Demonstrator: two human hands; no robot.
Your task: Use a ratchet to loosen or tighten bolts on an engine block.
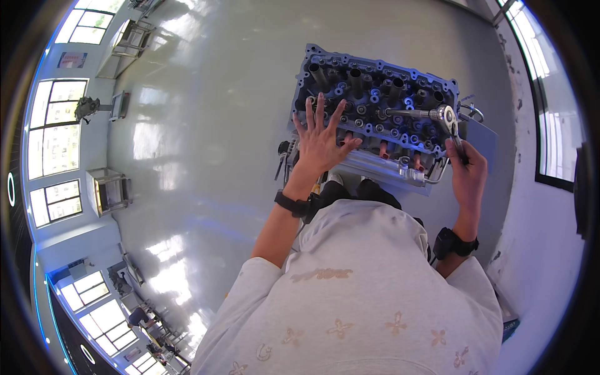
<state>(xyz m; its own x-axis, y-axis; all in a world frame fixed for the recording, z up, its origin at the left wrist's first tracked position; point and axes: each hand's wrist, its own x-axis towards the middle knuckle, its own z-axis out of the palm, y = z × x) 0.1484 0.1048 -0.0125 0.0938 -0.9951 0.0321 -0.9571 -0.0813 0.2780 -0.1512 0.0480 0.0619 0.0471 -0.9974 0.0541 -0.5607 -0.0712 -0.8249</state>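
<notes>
A grey metal engine cylinder head [382, 67] lies in front of me, with rows of bolts, springs and upright tubes in its open top. My left hand [320, 145] rests on its near left edge, fingers spread and holding nothing. At the right end, my right hand [469, 170] is wrapped round the handle of a ratchet wrench [446, 116]. From the ratchet's head a long extension bar [409, 113] reaches into the middle of the cylinder head. Its far tip sits among the bolts, and I cannot make out what it touches.
Copper-coloured parts [384, 150] and a silver pipe [439, 172] stick out along the near side. A white wall with a dark-framed window [556, 100] stands close on my right. Metal stands [107, 190] line the far left wall, beyond the shiny grey floor [206, 125].
</notes>
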